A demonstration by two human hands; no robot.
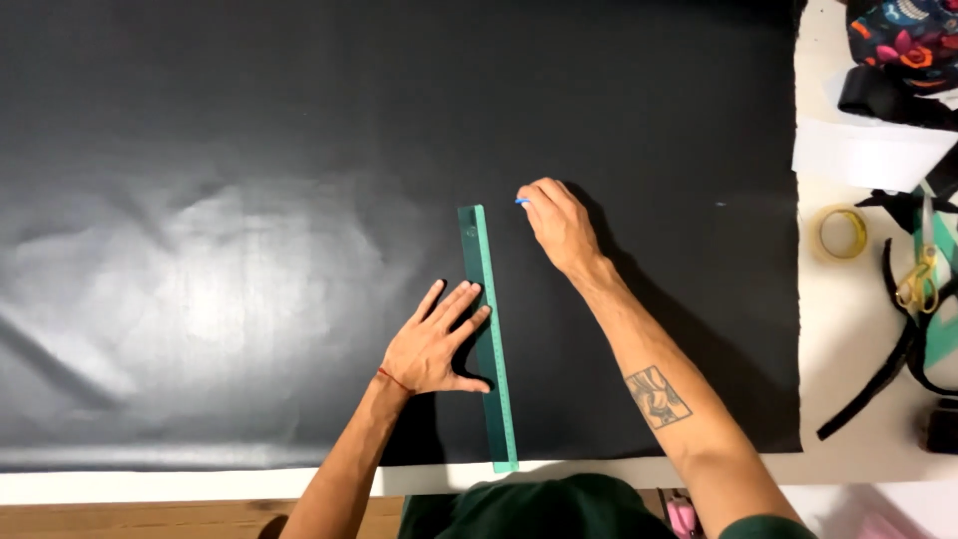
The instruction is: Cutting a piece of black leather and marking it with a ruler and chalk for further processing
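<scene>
Green ruler [488, 339], one long translucent strip, lies nearly upright in the middle of the frame on a big black sheet [249, 150], its lower end reaching past the sheet's bottom edge onto the white surface [868, 419]. My left hand [431, 344] lies flat just left of it, palm down, fingers [461, 304] spread and stretched wide, their tips pressing on the ruler's left edge about halfway up; it grips nothing, only pins the ruler down. A thin red thread circles that wrist. My left forearm comes up from the bottom edge of the frame.

My right hand [557, 225] sits just right of the ruler's top end, knuckles up, fingers curled closed around a small blue marking tool [521, 202] whose tip pokes out toward the ruler, close to it but apart. My right forearm runs down to the lower right of the frame and carries one square tattoo.

The black sheet fills most of the frame, glossy, with soft wrinkles in its left half. Nothing lies between my hands and the ruler.

At the right edge of the frame, well apart from my hands, the white surface carries one roll of yellowish tape [843, 233], one pair of yellow-handled scissors [920, 279], several black straps [898, 359], a white paper piece [863, 155] and a colourful flowered fabric item [903, 35] in the upper right corner. Something small and pink [682, 516] shows at the bottom edge, beside my dark green clothing.
</scene>
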